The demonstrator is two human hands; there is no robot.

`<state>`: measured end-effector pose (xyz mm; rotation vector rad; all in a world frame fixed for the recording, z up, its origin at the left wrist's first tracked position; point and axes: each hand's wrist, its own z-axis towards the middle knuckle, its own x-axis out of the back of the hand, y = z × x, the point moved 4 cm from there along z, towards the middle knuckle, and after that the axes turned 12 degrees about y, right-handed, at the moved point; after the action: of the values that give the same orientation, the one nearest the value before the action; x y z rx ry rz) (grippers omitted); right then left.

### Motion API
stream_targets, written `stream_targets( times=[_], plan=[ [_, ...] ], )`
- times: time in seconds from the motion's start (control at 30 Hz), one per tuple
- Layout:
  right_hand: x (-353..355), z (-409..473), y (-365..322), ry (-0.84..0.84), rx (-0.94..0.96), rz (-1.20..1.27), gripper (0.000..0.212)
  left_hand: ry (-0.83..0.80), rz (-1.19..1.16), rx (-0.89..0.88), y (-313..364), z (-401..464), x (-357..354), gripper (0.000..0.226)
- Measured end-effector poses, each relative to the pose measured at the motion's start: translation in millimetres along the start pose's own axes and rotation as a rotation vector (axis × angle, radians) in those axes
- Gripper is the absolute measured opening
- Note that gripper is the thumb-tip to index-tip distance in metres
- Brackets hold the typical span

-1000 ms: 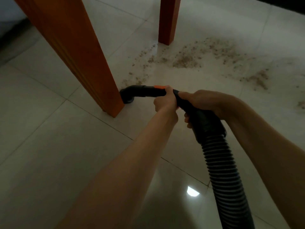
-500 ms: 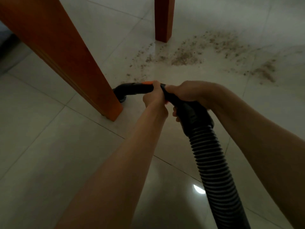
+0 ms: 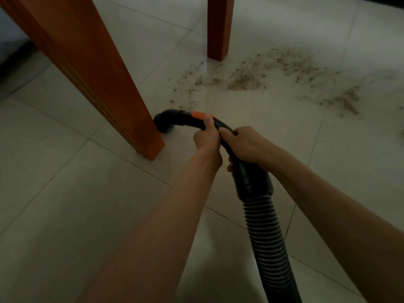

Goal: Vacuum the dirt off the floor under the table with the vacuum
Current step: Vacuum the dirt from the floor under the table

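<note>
The floor (image 3: pixel 65 204) is pale glossy tile with thin grout lines, and it fills nearly everything in sight. Two orange-brown wooden table legs stand on it: the near leg (image 3: pixel 91 68) is broad and slants across the upper left, and the far leg (image 3: pixel 218 29) stands upright further back, near the top centre.

The dirt (image 3: pixel 247 78) lies scattered in a brownish band to the right of the far leg, thickest in a clump near the middle, with a second patch (image 3: pixel 347 100) further right and loose specks trailing left toward the near leg.

The vacuum shows only as its hose and handle. The ribbed black hose (image 3: pixel 269 248) rises from the bottom edge to a smooth black collar, then a curved black handle pipe (image 3: pixel 181 119) with an orange tab (image 3: pixel 197 115) on top. The pipe bends down to a round black mouth (image 3: pixel 165 127) just beside the foot of the near leg, down at the tiles; I cannot tell whether it touches them. It sits short of the dirt.

Both hands are on the pipe, one just behind the other. The left hand (image 3: pixel 206 136) is wrapped around it behind the orange tab, thumb lying on top. The right hand (image 3: pixel 247 145) clasps the pipe above the collar, fingers curled underneath. Bare forearms reach in from the bottom.
</note>
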<state>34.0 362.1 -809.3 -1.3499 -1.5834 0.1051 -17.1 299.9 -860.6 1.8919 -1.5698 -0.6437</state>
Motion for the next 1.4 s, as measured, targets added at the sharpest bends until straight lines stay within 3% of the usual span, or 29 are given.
stream_targets(
  times=[0.7, 1.13, 1.4],
  plan=[
    [-24, 0, 2, 0.085, 0.077, -0.010, 0.035, -0.058, 0.104, -0.011, 10, 10, 17, 0.036],
    [-20, 4, 9, 0.209, 0.097, -0.045, 0.035, -0.199, 0.028, 0.102, 16, 5, 10, 0.053],
    [-16, -3, 8, 0.147, 0.101, -0.031, 0.039, -0.120, 0.007, 0.022, 6, 2, 11, 0.035]
  ],
)
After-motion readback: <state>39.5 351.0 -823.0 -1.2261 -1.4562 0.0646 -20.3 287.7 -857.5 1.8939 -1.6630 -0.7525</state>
